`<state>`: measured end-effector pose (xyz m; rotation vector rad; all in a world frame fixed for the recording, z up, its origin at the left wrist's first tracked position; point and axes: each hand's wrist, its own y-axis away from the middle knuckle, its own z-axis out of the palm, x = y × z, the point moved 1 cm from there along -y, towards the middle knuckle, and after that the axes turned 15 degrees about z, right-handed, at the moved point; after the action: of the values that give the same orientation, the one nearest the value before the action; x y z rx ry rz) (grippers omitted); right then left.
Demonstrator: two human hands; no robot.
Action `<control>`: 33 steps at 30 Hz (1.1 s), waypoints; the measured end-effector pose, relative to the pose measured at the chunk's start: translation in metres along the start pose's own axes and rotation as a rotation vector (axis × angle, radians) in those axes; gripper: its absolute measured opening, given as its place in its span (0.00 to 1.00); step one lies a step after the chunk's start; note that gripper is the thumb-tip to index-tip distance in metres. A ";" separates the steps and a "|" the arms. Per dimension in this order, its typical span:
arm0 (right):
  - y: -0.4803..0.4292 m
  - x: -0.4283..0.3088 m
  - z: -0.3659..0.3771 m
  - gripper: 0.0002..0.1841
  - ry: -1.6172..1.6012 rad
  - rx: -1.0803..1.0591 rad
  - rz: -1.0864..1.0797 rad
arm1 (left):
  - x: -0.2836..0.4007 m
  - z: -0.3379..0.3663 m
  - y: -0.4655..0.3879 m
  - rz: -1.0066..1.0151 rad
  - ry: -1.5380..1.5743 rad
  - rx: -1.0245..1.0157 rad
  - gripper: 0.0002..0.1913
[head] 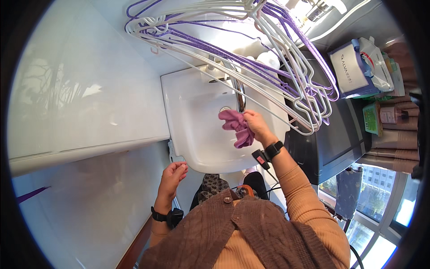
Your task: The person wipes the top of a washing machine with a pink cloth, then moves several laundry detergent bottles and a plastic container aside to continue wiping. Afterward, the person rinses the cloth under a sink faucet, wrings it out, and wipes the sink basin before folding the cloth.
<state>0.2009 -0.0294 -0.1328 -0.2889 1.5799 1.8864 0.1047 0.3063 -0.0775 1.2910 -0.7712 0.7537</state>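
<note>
My right hand (258, 126) grips a crumpled mauve cloth (237, 126) above the basin of a white ceramic sink (195, 134). The cloth hangs in folds to the left of my fingers, just below the drain (225, 110). A curved chrome faucet (241, 97) comes down right behind this hand, partly hidden by clothes hangers. My left hand (173, 178) is at the sink's front left corner, with its fingers curled in against the thumb. Nothing shows in it.
White and purple hangers (235, 67) hang over the sink's back and right side. To the right stands a dark grey appliance (339, 124) with bags (351, 72) and a green tub (371, 119) beyond. A glossy white panel (90, 101) borders the left. A cable runs from my right wrist.
</note>
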 end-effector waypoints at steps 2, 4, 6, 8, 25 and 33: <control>0.026 -0.034 -0.038 0.17 -0.009 -0.321 -0.094 | -0.001 0.000 -0.007 -0.008 0.005 -0.031 0.17; 0.032 -0.064 -0.062 0.19 0.061 -0.090 -0.140 | -0.002 0.005 -0.014 0.004 -0.001 -0.032 0.17; 0.045 -0.078 -0.083 0.17 0.341 0.099 -0.075 | -0.004 0.014 -0.018 -0.010 -0.028 -0.044 0.17; 0.048 -0.075 -0.090 0.17 0.350 0.238 -0.046 | -0.005 0.027 -0.022 -0.001 -0.049 -0.065 0.17; 0.015 -0.071 -0.124 0.19 0.467 0.127 -0.205 | -0.030 0.055 -0.005 0.011 -0.185 -0.077 0.18; 0.048 0.104 -0.136 0.14 0.927 0.467 -0.513 | -0.044 0.042 -0.005 0.018 -0.140 -0.021 0.17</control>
<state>0.0609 -0.1251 -0.1855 -1.3411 2.1704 0.9523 0.0820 0.2616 -0.1126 1.3299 -0.9027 0.6731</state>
